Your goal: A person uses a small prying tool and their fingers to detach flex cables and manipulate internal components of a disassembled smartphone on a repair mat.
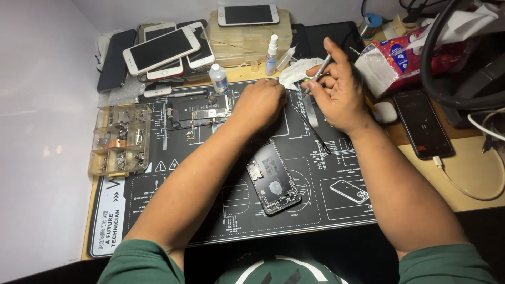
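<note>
Two hands up at mat's far edge. Right hand [339, 89] pinches thin screwdriver [319, 73], shaft slanting down-left toward curled left hand [259, 102], grip contents hidden. Opened phone shell [272, 181] lies nearer body, below left hand, long axis slanted.

hands: two, left [259, 102], right [336, 89], upper middle
stacked phones [160, 50]: about five, upper left
phone on box [248, 14]: one, top
phone on cable [423, 123]: one, right
open phone shell [273, 179]: one, centre
bottles: two, [219, 78] and [271, 54], upper middle
parts trays [120, 139]: one, left
mats [158, 210]: one
</note>
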